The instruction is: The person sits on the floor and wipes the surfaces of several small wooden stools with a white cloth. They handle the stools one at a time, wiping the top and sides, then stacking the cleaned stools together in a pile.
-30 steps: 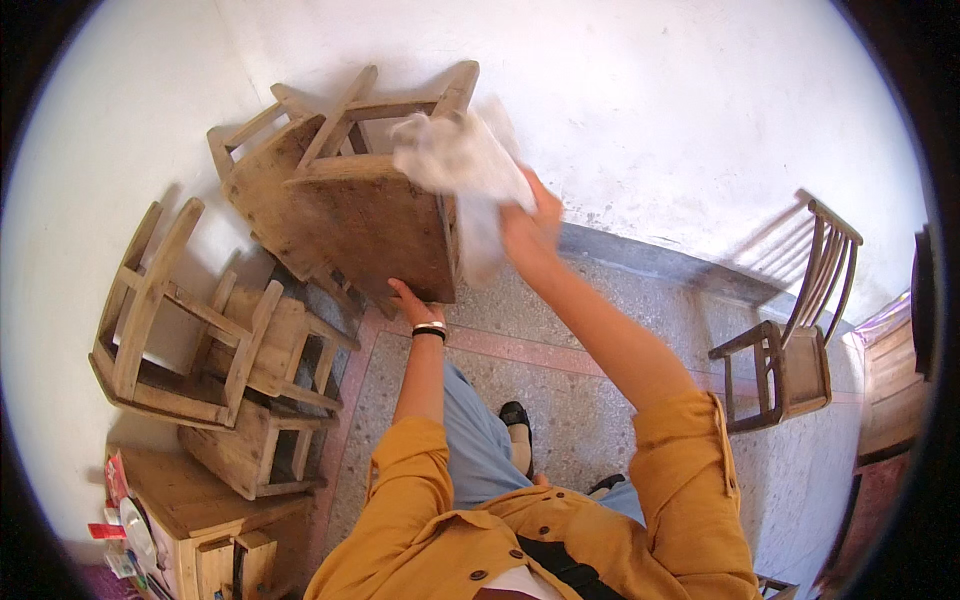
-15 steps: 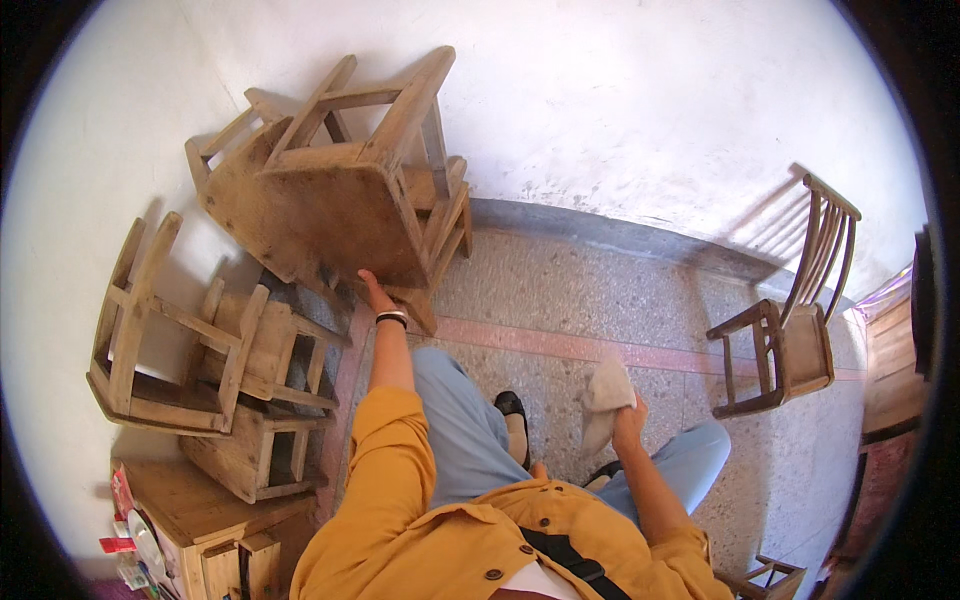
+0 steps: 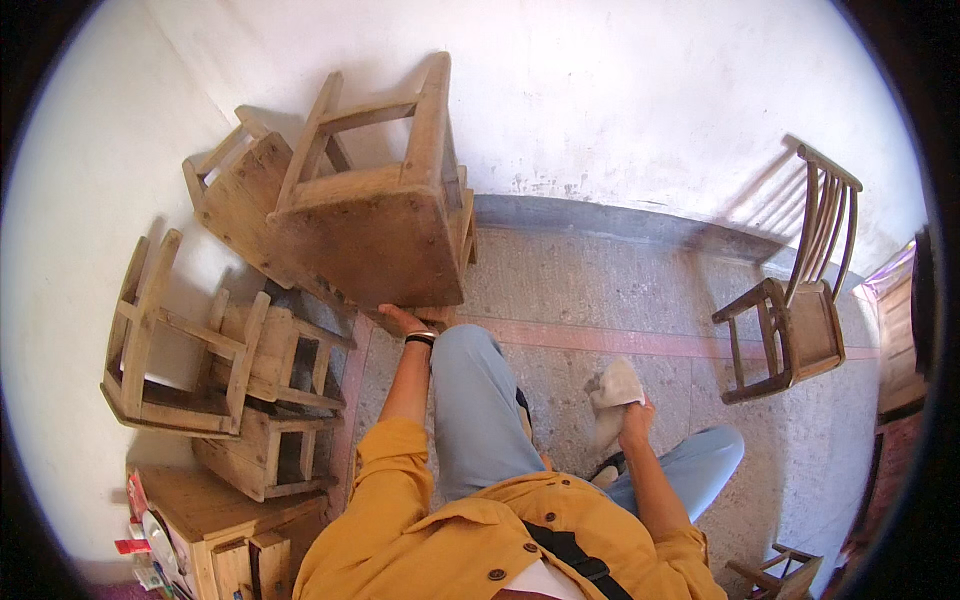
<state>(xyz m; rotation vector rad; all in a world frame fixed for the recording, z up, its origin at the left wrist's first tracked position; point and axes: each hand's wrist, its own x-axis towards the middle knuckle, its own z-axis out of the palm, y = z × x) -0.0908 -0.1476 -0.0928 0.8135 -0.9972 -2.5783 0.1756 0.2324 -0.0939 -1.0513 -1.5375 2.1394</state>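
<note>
A wooden stool (image 3: 370, 245) is tipped legs-up on the stacked furniture at the far left, its broad brown seat facing me. My left hand (image 3: 402, 320) is at the lower edge of that seat, gripping it from below; part of the fingers is hidden. My right hand (image 3: 636, 420) is closed around a crumpled off-white cloth (image 3: 618, 388), held above the floor between my knees.
Beside the tipped stool leans another wooden stool (image 3: 245, 215) against the white wall. More stools (image 3: 262, 345) are piled at the left, above a wooden cabinet (image 3: 200, 505). A slat-backed chair (image 3: 812, 330) stands at the right; a small stool (image 3: 775, 578) shows at the lower right.
The tipped stool has turned and shifted slightly right relative to the leaning stool. My left hand has moved right and nearer with its edge. The right hand still holds the cloth.
</note>
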